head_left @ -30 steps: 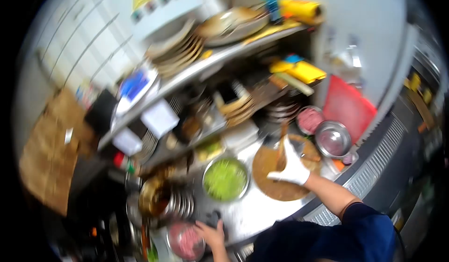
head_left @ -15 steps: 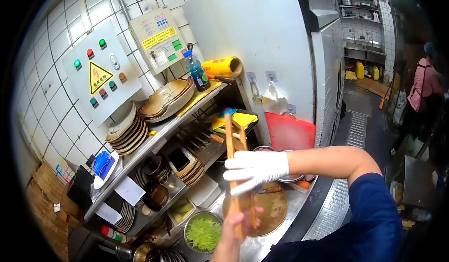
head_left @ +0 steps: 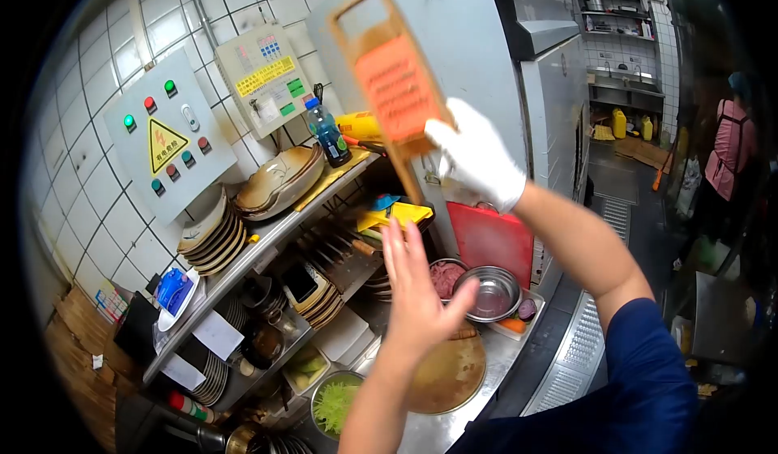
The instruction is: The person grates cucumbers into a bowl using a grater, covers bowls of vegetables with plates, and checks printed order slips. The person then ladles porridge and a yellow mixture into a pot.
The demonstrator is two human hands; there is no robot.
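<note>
My right hand [head_left: 480,156], in a white glove, grips the lower right edge of a wooden board [head_left: 369,24] with a cut-out slot at its top and a printed orange label on its face. It is held tilted in front of the grey cabinet. My bare left hand [head_left: 417,296] is raised below it, fingers stretched and empty. Behind this hand lies a round chopping board [head_left: 454,373]. A bowl of shredded green vegetable [head_left: 334,405] stands left of my forearm.
A steel bowl [head_left: 493,293], a bowl of raw meat [head_left: 446,277] and a red cutting board [head_left: 494,239] are at the counter's back. Shelves [head_left: 279,209] with stacked plates [head_left: 215,235] and a bottle [head_left: 326,134] line the left. A person in pink [head_left: 725,158] stands far right.
The wooden board has gone up, turning from edge-on to show its labelled face. My right hand rose with it. My left hand has let go and spread open.
</note>
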